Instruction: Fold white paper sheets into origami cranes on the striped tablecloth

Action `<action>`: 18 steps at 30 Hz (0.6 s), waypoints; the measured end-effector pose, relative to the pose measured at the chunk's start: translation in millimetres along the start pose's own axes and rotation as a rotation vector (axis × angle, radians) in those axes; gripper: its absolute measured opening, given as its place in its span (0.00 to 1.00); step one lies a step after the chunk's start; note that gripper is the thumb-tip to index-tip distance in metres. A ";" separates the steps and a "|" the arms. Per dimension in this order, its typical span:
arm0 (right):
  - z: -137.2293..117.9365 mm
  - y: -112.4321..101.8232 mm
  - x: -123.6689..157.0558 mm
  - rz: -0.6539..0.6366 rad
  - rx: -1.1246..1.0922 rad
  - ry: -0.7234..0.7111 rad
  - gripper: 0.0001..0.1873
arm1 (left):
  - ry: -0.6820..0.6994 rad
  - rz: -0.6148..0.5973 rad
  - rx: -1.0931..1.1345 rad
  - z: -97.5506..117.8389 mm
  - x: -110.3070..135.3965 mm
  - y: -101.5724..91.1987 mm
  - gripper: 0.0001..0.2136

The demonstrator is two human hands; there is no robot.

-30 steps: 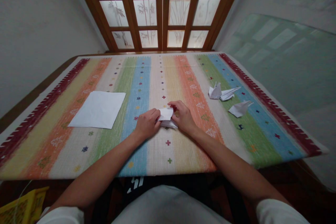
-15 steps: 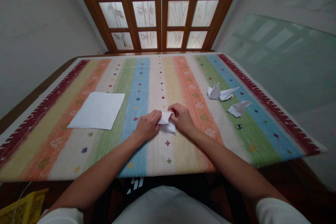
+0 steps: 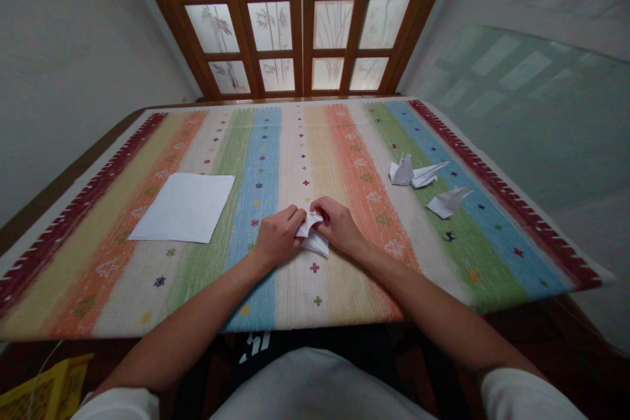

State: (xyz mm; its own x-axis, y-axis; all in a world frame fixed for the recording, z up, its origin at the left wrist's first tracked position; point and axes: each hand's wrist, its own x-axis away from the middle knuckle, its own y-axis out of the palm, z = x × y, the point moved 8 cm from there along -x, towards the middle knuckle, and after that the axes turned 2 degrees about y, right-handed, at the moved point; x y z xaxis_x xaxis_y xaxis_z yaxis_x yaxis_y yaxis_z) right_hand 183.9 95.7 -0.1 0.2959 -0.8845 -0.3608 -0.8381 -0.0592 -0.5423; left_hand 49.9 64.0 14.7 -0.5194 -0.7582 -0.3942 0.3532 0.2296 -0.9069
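Between my hands, near the front middle of the table, is a small folded piece of white paper [image 3: 315, 244] with a raised upper flap. My left hand [image 3: 279, 234] pinches its left side. On the other side, my right hand [image 3: 338, 224] has its thumb and fingers closed on the upper right part of the same paper. The flap curves between the two sets of fingertips. Some of the paper's edges are hidden by the fingers.
White square paper sheets [image 3: 183, 209] lie at the left. Folded paper cranes [image 3: 402, 170] stand at the right, one of them [image 3: 447, 203] nearer to me. A striped tablecloth [image 3: 315, 305] covers the table. A yellow plastic basket [image 3: 49, 390] is below at the lower left.
My right hand has shifted slightly left, closer to my left hand. The paper's upper flap is now more curved and tilted. The sheets and cranes have stayed in place.
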 end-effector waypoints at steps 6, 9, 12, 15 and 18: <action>6.7 -3.8 -0.2 0.043 0.009 0.043 0.06 | -0.062 0.133 -0.065 -4.5 -0.1 -12.3 0.15; 6.7 -2.5 0.0 0.036 0.033 0.023 0.07 | -0.086 0.159 -0.067 -6.7 0.1 -14.7 0.16; 4.8 -2.5 1.3 0.040 0.048 0.002 0.08 | -0.064 0.164 -0.039 -5.5 0.6 -14.8 0.14; 1.7 -1.3 2.4 0.026 0.059 -0.020 0.10 | -0.035 0.158 -0.007 -3.4 0.8 -14.4 0.12; 0.3 0.4 3.0 0.009 0.067 -0.024 0.10 | -0.028 0.159 0.007 -2.4 0.2 -15.2 0.12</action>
State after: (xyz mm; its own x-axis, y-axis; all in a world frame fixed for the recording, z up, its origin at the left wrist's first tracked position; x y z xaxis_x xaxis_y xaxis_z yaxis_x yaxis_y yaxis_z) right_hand 184.5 93.1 -1.7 0.2999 -0.8734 -0.3838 -0.8087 -0.0193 -0.5879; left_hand 42.6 61.9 28.1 -0.4345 -0.7298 -0.5279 0.4348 0.3433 -0.8325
